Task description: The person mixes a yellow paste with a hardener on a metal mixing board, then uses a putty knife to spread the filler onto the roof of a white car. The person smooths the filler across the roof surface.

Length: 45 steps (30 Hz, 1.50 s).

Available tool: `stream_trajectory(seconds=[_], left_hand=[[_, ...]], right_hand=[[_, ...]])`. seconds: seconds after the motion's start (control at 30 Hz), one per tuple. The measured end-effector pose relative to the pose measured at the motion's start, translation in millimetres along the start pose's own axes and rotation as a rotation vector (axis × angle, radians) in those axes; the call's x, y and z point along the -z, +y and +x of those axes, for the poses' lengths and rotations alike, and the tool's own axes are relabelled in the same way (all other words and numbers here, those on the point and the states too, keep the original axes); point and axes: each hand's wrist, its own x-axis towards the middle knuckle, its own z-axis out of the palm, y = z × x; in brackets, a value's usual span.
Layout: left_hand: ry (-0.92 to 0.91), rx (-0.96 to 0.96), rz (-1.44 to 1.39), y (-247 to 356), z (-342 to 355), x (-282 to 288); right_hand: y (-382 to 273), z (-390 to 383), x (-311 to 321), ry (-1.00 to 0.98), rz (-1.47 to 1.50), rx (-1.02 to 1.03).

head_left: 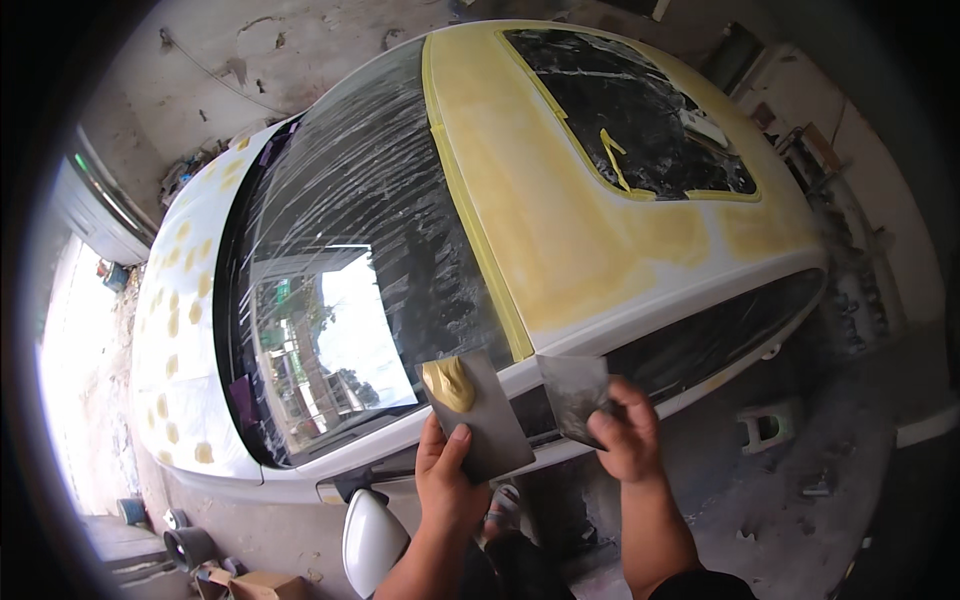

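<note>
My left hand (pixel 450 470) is closed on a grey rectangular plate (pixel 492 425), its thumb lying across the face. A lump of yellow body filler (pixel 449 385) sits at the plate's upper left corner. In my right hand (pixel 628 430) is a thin, smudged grey spreader (pixel 574 395), pinched between thumb and fingers. Both tools are held up side by side, a small gap between them, in front of the car's near roof edge. Beyond them the white car's roof (pixel 560 270) carries broad yellowish patches of filler. Yellow masking tape (pixel 478 260) runs along the windshield's upper edge.
The dusty windshield (pixel 350 220) lies left, and the hood (pixel 185 290) has scattered yellow spots. A sunroof (pixel 630 120) with tape round it holds a pale tool (pixel 705 128). A white side mirror (pixel 370 540) juts out near my left forearm. A stool (pixel 768 427) stands at right; a cardboard box (pixel 265 585) lies lower left.
</note>
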Motion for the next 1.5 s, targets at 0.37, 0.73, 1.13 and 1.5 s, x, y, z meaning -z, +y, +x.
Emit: stream_trajectory(seconds=[0.37,0.73,1.13,1.5], left_hand=[[-0.082,-0.262,0.169,22,-29,-87],[-0.194,-0.140,0.259,47,-17,-99],[-0.297,-0.332,0.665,63,16,-64],[0.106,-0.562,0.411,63,216,47]], right_hand=[[-55,23,-6,-0.446,-0.751,0.149],[-128,75,-45,-0.355,-1.244,0.429],[-87,86,-65,-0.548,-1.237,0.323],[-87,171,8,-0.392,-1.324,-0.120]])
